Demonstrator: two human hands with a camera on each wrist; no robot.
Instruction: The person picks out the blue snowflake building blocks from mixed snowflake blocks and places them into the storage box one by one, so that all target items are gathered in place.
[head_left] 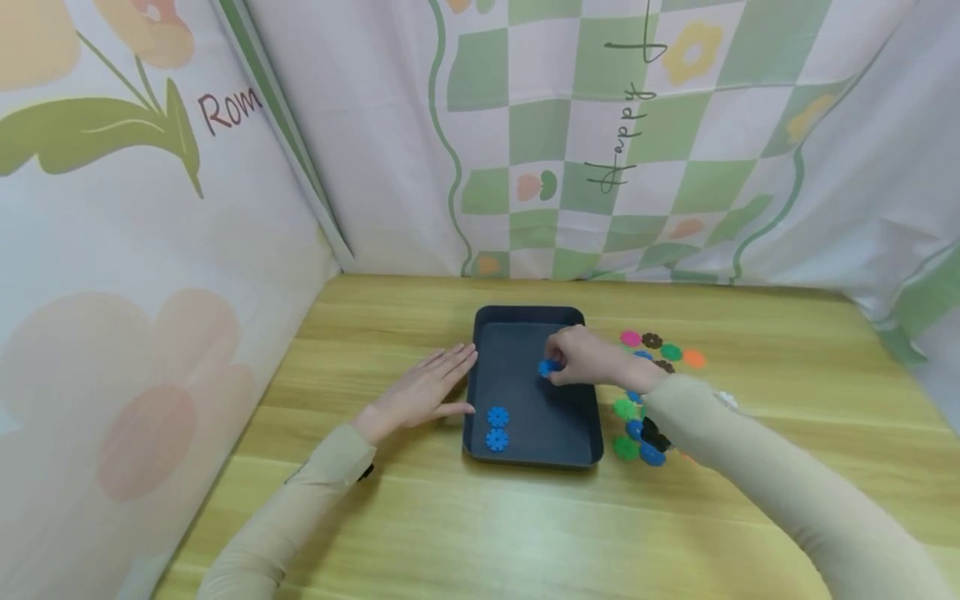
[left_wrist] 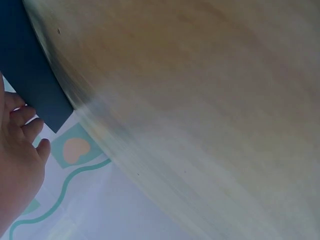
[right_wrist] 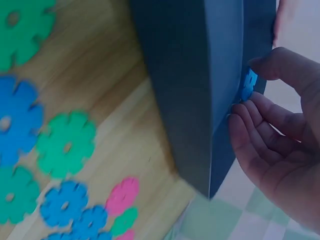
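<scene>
– "Blue disc (head_left: 547, 367), notched rim. Location?"
– "Over the floor of the dark tray (head_left: 525, 354), toward the right wall. Contact with the floor: cannot tell."
– "Grip?"
– "Pinched between thumb and fingers of the right hand (head_left: 588, 357). Left hand (head_left: 430, 393): fingers straight, laid against the left rim of the tray."
– "Progress?"
– "Judged partway, probably early. Done: two blue discs (head_left: 498, 417) lying flat in the near left corner, one behind the other, edges touching or nearly so. Not yet done: release of the pinched one. Left, presumably: some or all of the loose pieces right of the tray. Blue only or every colour: cannot tell."
– "Counts?"
– "Tray, one. Blue within it, three: two lying, one held. Outside, minimum from the head view: loose blue discs (head_left: 652, 454), four; green discs (head_left: 626, 447), three; brown discs (head_left: 652, 341), two; pink disc (head_left: 631, 338), one; orange disc (head_left: 694, 358), one; white disc (head_left: 727, 400), one. Full total hidden by the right sleeve (head_left: 727, 429)."
– "Farther out?"
– "Wood-grain bench (head_left: 375, 333), one; behind, green-checked cloth (head_left: 536, 129)."
</scene>
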